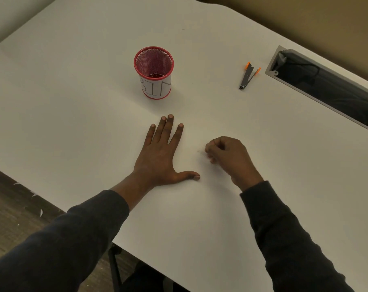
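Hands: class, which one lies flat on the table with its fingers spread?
The left hand, palm down on the table with straight, spread fingers. The right hand beside it is curled, fingertips bunched together.

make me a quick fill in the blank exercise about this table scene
The mesh cup on the white table is coloured ____.
Its paper label reads ____.
The left hand lies flat on the table, while the right hand has its fingers ____.
The grey tool with orange tips lies to the cup's ____.
Missing words: red; BIN; curled; right.
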`<control>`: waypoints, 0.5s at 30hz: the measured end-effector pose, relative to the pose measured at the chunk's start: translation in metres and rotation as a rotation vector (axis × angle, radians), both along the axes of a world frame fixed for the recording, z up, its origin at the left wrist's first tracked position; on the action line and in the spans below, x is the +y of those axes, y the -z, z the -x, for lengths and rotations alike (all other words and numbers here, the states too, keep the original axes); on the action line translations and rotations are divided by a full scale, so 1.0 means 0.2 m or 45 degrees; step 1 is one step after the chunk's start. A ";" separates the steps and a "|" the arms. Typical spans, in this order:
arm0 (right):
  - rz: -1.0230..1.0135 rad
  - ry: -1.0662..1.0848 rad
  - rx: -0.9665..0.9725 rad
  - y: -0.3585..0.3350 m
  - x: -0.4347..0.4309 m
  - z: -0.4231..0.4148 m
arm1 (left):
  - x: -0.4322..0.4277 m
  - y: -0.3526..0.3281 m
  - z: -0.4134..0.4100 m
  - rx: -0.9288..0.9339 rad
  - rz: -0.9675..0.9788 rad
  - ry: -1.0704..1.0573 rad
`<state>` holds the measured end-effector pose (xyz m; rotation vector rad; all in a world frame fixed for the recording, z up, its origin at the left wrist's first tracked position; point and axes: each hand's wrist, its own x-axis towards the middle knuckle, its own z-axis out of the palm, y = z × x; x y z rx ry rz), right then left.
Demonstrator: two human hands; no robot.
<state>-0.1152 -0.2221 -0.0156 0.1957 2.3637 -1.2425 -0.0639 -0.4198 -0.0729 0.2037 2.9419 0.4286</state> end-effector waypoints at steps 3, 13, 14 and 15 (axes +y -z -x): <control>0.285 0.154 -0.143 0.02 0.07 -0.01 | 0.00 0.00 0.00 -0.008 0.011 -0.001; 0.149 -0.029 0.059 0.04 0.05 -0.03 | 0.00 0.00 0.00 0.025 -0.024 -0.006; 0.035 -0.114 0.143 0.04 0.04 -0.03 | 0.00 0.00 0.00 0.025 -0.023 -0.006; -0.075 -0.201 0.224 0.05 0.03 -0.03 | 0.00 0.00 0.00 0.026 -0.021 -0.007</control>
